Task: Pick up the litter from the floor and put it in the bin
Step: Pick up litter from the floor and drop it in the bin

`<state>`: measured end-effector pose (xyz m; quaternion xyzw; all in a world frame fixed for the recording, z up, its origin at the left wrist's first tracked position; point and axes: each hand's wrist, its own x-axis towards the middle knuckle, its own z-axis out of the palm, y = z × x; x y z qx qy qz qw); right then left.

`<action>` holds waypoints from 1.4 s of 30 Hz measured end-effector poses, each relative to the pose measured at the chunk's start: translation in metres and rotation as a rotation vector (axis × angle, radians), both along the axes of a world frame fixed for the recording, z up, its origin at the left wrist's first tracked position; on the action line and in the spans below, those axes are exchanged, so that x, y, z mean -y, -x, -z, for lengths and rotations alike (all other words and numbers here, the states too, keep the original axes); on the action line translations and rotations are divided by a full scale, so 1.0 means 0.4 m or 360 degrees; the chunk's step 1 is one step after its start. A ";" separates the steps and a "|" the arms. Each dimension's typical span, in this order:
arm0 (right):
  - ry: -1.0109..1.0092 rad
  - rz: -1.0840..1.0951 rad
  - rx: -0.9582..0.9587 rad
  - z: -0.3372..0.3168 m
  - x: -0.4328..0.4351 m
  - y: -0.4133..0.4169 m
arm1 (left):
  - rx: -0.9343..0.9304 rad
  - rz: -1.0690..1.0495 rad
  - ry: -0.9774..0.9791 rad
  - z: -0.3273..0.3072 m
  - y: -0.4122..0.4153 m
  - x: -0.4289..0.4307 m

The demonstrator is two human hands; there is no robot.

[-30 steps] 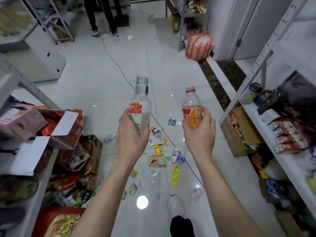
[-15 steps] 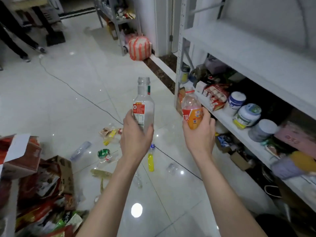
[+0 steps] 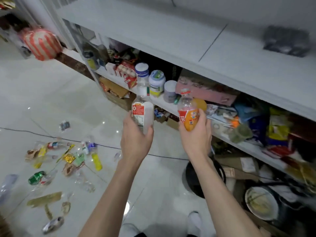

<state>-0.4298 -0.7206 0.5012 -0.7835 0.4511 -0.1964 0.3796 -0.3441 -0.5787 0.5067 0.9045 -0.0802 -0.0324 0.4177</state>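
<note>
My left hand (image 3: 136,139) grips a clear bottle with a red label (image 3: 142,108), upright at chest height. My right hand (image 3: 196,135) grips a plastic bottle with an orange label and red cap ring (image 3: 187,108), also upright. Below my right forearm, on the floor against the shelving, stands a black bin (image 3: 191,178), mostly hidden by the arm. Scattered litter (image 3: 68,159) lies on the white tiles to the left: a yellow bottle (image 3: 97,161), a green can (image 3: 36,177), wrappers and crushed clear bottles.
White metal shelving (image 3: 171,48) packed with jars and packets runs along the right. Cardboard boxes and a dish sit on the floor under it. A black cable (image 3: 106,146) crosses the tiles. A red-striped sack (image 3: 42,43) stands far left. My white shoes (image 3: 195,221) are at the bottom.
My view has swung right, toward the shelving; the litter pile has slid to the left and the black bin has come into sight. Both hands keep holding their bottles upright.
</note>
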 end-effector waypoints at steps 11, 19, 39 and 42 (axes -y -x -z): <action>-0.0086 0.0405 -0.0179 0.226 0.314 0.380 | -0.0182 0.0443 -0.0157 0.230 0.331 0.386; -0.0288 0.0565 -0.0377 0.480 0.322 0.493 | -0.0326 0.0683 -0.0284 0.487 0.409 0.442; -0.0662 0.0405 -0.0815 1.164 0.396 0.497 | -0.0719 0.0967 -0.0646 1.180 0.467 0.551; -0.0707 0.0359 -0.0899 1.246 0.408 0.486 | -0.0733 0.1000 -0.0644 1.254 0.466 0.564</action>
